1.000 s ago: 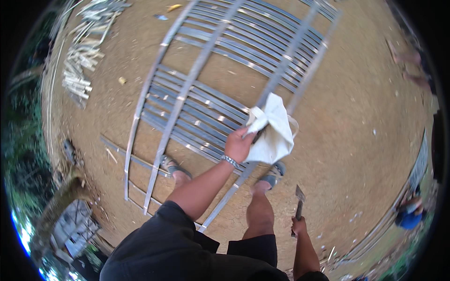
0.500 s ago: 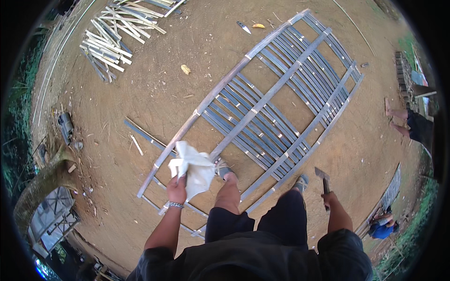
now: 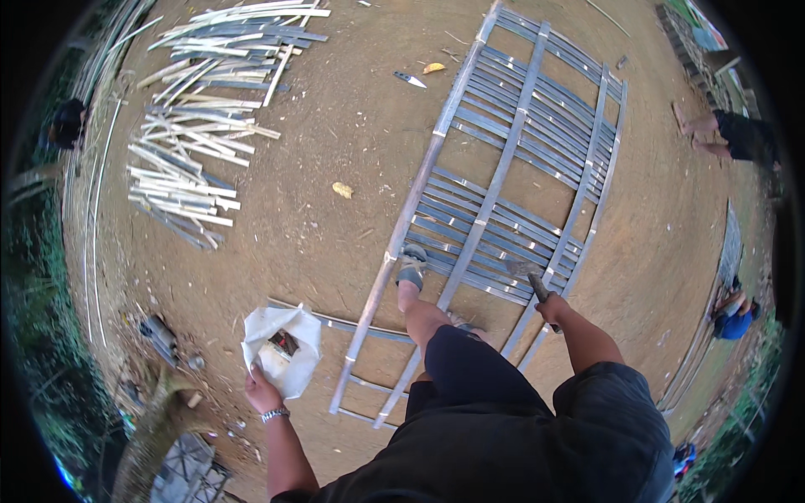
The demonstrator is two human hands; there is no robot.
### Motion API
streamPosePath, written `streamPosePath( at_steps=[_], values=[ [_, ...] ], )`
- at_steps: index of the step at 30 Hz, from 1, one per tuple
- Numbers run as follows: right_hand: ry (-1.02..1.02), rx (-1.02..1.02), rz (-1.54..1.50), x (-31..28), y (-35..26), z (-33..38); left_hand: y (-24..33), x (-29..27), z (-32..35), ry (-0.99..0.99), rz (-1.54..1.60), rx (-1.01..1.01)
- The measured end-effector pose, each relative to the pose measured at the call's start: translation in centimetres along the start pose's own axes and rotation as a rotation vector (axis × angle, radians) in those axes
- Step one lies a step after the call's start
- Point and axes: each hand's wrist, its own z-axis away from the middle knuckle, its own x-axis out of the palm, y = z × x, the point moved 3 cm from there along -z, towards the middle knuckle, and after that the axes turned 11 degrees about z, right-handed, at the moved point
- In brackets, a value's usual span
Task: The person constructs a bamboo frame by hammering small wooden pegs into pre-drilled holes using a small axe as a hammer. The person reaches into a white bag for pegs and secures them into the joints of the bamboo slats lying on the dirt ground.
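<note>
My left hand (image 3: 262, 391) grips the rim of a white plastic sack (image 3: 295, 377). The sack gapes open, and a small dark and reddish bundle (image 3: 283, 343) shows inside; I cannot make out what it is. In my right hand (image 3: 552, 311) is the dark handle of a hatchet (image 3: 539, 289), its broad blade blurred above the slats. Below and ahead lies a long bamboo frame (image 3: 476, 230) of rails with dark crosswise slats. One sandalled foot (image 3: 411, 267) is at its left rail, the other mostly hidden behind my leg.
Piles of split bamboo strips (image 3: 193, 138) lie at far left. A knife (image 3: 410, 80) rests on the dirt near a yellow leaf (image 3: 433, 68). A tree trunk (image 3: 159, 411) stands at lower left. People are at the right, one in dark shorts (image 3: 742, 138), another in blue (image 3: 738, 323).
I have stepped forward along the frame and turned somewhat. The sack has swung out left and its mouth now faces up. The hatchet has come over the frame's slats.
</note>
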Motion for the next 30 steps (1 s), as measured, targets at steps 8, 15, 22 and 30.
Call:
streamPosePath(
  at_steps=[8,15,22,30],
  values=[
    [-0.216,0.011,-0.213,7.1,-15.0,-1.5,7.4,16.2,-13.3,-0.247,0.155,0.021],
    [-0.282,0.06,-0.397,7.0,-22.9,3.6,18.0,30.5,-21.2,-0.542,0.226,0.159],
    [-0.265,0.375,-0.666,7.7,-27.9,9.2,25.6,46.8,-24.8,-0.815,0.127,0.301],
    [-0.135,0.598,-1.065,9.2,-36.5,8.4,32.6,64.2,-28.6,-0.999,-0.089,0.607]
  ],
)
